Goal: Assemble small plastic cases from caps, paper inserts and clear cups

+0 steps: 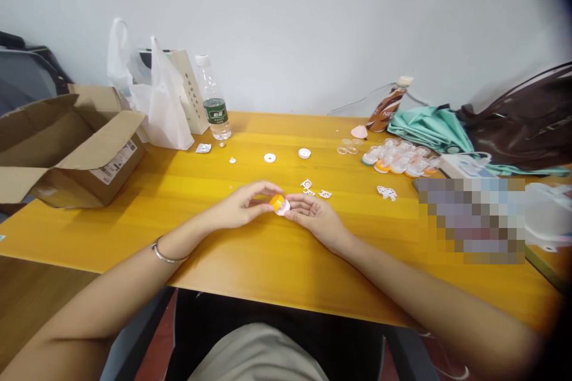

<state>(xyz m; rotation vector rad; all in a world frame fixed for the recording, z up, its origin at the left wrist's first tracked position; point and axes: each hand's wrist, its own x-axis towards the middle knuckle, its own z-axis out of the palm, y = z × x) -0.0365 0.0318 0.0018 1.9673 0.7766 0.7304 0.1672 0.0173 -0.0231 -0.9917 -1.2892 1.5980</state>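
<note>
Over the middle of the table, my left hand (249,202) pinches a small round orange cap (276,201) between thumb and fingers. My right hand (318,220) grips a pale pinkish-white round piece (283,209) that touches the cap. Whether the two are joined, I cannot tell. Small white cut-out pieces (325,194) lie just beyond my right hand. Farther back are a white ring (269,158) and a shallow white round part (304,153). A tiny white part (232,160) rests beyond my left hand.
An open cardboard box (84,161), a white plastic bag (163,107) and a water bottle (217,107) stand at left. At right are clear-domed pieces (400,158), a white cut-out (386,193), a brown-labelled bottle (388,107), teal fabric (431,128) and a dark bag (522,119).
</note>
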